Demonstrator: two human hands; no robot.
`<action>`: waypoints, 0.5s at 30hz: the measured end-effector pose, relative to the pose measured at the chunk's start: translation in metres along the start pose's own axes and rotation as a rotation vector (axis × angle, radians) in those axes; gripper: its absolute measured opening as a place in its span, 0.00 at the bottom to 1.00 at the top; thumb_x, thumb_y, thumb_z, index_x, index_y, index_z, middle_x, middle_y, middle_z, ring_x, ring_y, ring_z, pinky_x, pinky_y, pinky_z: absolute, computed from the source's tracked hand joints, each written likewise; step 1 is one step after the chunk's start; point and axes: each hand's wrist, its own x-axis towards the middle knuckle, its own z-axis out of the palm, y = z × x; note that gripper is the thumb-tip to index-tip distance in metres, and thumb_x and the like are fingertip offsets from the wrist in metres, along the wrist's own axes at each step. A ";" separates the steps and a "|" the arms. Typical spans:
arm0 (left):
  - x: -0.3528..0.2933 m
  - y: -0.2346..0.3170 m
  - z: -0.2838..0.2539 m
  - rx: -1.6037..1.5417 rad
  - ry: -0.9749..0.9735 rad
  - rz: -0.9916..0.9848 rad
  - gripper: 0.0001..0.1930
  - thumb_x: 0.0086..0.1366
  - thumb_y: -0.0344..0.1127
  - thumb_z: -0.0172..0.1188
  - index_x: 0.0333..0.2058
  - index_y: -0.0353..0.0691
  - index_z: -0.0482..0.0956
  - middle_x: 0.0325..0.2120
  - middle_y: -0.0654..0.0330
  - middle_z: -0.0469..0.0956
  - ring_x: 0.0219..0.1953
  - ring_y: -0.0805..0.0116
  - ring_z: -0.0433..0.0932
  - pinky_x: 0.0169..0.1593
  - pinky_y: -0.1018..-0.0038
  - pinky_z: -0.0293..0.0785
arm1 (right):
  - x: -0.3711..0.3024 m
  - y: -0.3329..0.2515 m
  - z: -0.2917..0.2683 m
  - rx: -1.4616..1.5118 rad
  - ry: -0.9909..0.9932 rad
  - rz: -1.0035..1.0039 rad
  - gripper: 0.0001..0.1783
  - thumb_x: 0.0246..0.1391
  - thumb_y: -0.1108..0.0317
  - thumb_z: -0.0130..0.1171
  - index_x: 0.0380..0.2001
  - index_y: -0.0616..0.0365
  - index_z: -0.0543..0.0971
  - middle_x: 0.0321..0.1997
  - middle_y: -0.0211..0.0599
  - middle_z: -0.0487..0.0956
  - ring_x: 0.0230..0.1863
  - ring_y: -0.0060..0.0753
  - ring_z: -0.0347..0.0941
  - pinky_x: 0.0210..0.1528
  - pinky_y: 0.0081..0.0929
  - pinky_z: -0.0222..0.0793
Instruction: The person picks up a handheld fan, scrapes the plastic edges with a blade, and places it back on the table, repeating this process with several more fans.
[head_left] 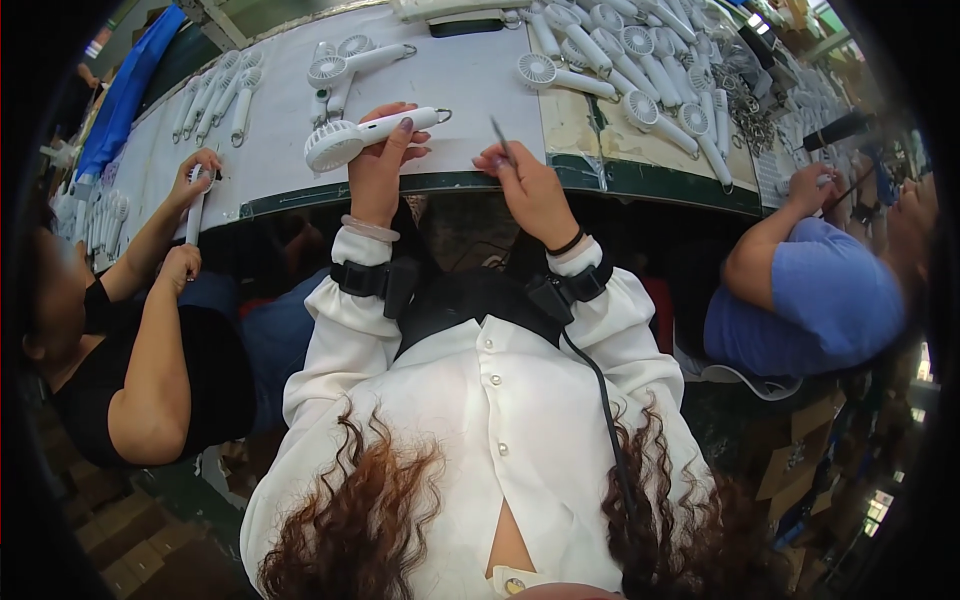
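Currently, your left hand [378,165]: fingers [400,130] curled tight round the handle of a white handheld fan [365,134], held level over the worktop [470,80] edge, fan head to your left. Your right hand [528,185]: fingers pinched narrow on a thin metal tool [500,140], tip raised, just beside the fan's handle loop. More white fans [640,60] lie beyond.
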 end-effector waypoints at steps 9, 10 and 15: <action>-0.005 -0.002 0.005 -0.029 -0.070 -0.030 0.15 0.64 0.31 0.55 0.49 0.35 0.70 0.44 0.53 0.76 0.37 0.71 0.78 0.38 0.78 0.78 | -0.003 0.009 -0.001 0.259 -0.032 0.044 0.13 0.62 0.66 0.47 0.44 0.62 0.73 0.39 0.39 0.79 0.32 0.20 0.74 0.29 0.15 0.66; -0.006 -0.002 0.007 -0.062 -0.089 -0.041 0.15 0.64 0.31 0.56 0.48 0.36 0.70 0.44 0.54 0.76 0.37 0.70 0.78 0.38 0.78 0.78 | 0.000 0.012 0.000 0.370 0.038 0.040 0.14 0.63 0.65 0.47 0.45 0.62 0.73 0.41 0.40 0.79 0.32 0.20 0.74 0.27 0.13 0.64; -0.021 -0.003 0.021 -0.178 -0.167 -0.057 0.15 0.64 0.29 0.55 0.49 0.36 0.68 0.46 0.54 0.75 0.39 0.70 0.77 0.39 0.78 0.77 | 0.010 -0.010 -0.005 0.833 0.046 0.358 0.17 0.64 0.61 0.46 0.46 0.62 0.73 0.43 0.37 0.77 0.31 0.19 0.73 0.22 0.09 0.58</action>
